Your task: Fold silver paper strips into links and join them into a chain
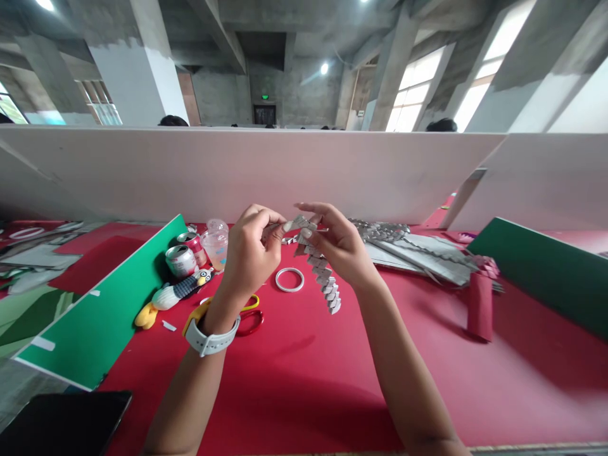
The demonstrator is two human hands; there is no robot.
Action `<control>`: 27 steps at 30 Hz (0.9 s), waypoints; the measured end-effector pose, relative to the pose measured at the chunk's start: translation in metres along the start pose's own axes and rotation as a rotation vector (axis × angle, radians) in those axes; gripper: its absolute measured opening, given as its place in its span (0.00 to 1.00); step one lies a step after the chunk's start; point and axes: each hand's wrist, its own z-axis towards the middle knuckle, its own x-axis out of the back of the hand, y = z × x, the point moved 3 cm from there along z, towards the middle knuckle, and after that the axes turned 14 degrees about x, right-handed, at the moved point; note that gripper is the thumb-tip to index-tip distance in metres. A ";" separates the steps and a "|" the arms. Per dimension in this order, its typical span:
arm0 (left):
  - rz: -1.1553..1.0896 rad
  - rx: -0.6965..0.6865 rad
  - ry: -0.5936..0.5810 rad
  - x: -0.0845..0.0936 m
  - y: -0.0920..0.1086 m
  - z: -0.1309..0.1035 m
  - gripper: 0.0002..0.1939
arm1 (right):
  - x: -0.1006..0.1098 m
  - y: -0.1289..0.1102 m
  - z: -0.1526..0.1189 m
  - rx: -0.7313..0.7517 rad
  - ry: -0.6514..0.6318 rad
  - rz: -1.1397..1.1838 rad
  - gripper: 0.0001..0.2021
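Observation:
A chain of folded grey-white paper links (327,282) hangs in a zigzag below my right hand (338,239). The thumb and fingers of that hand are closed on its upper end. My left hand (256,244) pinches at the left tip of the same chain, its thumb and forefinger pressed together; the rest of its fingers curl behind. On the red table just below the hands lies a white ring (289,280), apart from both. Scissors with yellow and red handles (251,322) lie partly hidden behind my left wrist, which wears a pale watch band.
Drink cans (181,261), a clear plastic cup (216,244) and a plush bird (180,290) stand or lie by the left green divider (99,316). At right are stacked paper strips (427,256), a heap of folded chain (380,230) and a red pouch (481,307). A white partition (266,171) closes the back.

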 end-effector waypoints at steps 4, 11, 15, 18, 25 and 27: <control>-0.136 -0.008 -0.079 0.002 0.001 0.000 0.06 | 0.003 -0.010 -0.001 0.016 -0.016 -0.054 0.12; -0.383 0.187 -0.206 -0.004 -0.003 -0.001 0.11 | 0.001 -0.002 -0.001 -0.222 0.187 0.294 0.11; -0.308 0.107 -0.116 -0.004 0.003 -0.003 0.10 | -0.007 0.002 -0.001 -0.292 0.158 0.428 0.16; -0.307 0.064 -0.121 -0.004 0.008 -0.004 0.09 | -0.012 0.004 -0.003 -0.340 0.173 0.495 0.15; -0.381 0.078 -0.072 -0.007 0.001 -0.003 0.06 | -0.013 -0.003 -0.002 -0.327 0.146 0.486 0.17; -0.402 0.081 -0.042 -0.011 -0.005 -0.002 0.06 | -0.013 -0.006 -0.002 -0.285 0.154 0.399 0.17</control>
